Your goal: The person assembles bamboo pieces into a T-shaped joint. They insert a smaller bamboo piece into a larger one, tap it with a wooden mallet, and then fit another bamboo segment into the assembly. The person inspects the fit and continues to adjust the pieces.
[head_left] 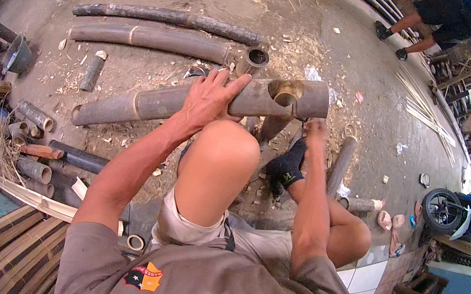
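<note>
Notched bamboo tube [161,104]: held from nine to two o'clock, apparently braced at the knee [217,159]. Left hand [213,94], eleven o'clock: curled over the tube, presumably to steady it. Right hand [315,134], two o'clock: blurred below the notched end; grip cannot be told. Around: slats [22,248] stacked at eight; poles [147,39] laid at eleven; far side obstructed by upright stub [256,59], twelve.

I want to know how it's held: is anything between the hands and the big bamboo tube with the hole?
Nothing visible for the left hand: it lies directly on the thick grey-brown bamboo tube. The right hand, below the tube's right end, is too blurred to tell.
</note>
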Action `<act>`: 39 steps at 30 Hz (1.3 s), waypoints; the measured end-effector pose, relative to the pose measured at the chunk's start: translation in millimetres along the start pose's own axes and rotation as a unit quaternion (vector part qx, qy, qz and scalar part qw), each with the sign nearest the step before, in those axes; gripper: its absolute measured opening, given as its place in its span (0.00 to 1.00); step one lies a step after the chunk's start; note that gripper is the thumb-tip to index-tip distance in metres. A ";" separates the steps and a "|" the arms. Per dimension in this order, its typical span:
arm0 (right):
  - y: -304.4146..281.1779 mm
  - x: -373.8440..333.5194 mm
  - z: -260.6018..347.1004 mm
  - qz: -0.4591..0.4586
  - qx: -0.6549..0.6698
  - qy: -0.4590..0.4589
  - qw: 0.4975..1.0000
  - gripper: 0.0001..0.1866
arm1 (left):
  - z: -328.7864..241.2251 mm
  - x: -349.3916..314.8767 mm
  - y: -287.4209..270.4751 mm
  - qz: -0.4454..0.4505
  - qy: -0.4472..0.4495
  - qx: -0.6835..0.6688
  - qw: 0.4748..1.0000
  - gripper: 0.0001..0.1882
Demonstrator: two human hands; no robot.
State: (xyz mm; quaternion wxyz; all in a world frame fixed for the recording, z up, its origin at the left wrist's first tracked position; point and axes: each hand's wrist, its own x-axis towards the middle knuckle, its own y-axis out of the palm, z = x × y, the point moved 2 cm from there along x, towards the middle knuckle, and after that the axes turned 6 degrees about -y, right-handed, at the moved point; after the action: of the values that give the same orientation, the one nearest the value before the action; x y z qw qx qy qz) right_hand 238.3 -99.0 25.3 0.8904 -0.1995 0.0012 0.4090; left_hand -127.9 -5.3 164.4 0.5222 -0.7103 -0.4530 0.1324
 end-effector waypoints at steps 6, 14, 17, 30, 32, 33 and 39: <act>-35.0 -75.9 310.6 -0.129 -0.209 -0.434 0.867 0.36 | 0.3 -0.6 -3.9 -0.005 -0.007 0.015 1.000 0.54; 55.3 -43.5 281.7 0.105 -0.479 -0.254 0.834 0.40 | 8.7 5.5 -3.4 -0.025 -0.007 -0.020 0.999 0.49; 56.1 -41.0 274.7 0.090 -0.453 -0.258 0.848 0.40 | 39.4 -24.4 9.6 -0.156 -0.078 -0.057 0.983 0.46; 32.7 -60.7 235.0 0.030 -0.243 -0.243 0.939 0.29 | 184.5 -129.3 61.8 -0.368 -0.471 -0.722 0.347 0.43; 27.4 -51.0 226.5 0.013 -0.231 -0.252 0.940 0.24 | 195.2 -111.1 68.5 -0.371 -0.499 -0.715 0.320 0.41; 24.5 -45.2 221.4 0.003 -0.229 -0.254 0.940 0.22 | 190.5 -105.7 70.0 -0.380 -0.472 -0.724 0.330 0.41; 15.8 -17.5 198.3 0.017 -0.103 -0.304 0.947 0.22 | 165.8 -82.8 24.3 -0.433 -0.425 -0.676 0.417 0.40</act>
State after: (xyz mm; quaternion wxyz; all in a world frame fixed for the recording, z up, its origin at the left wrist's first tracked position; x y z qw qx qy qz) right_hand 183.1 -31.9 205.1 0.8158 -0.1565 -0.3089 0.4632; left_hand -271.1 32.0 50.3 -0.3980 -0.3969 -0.8083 -0.1753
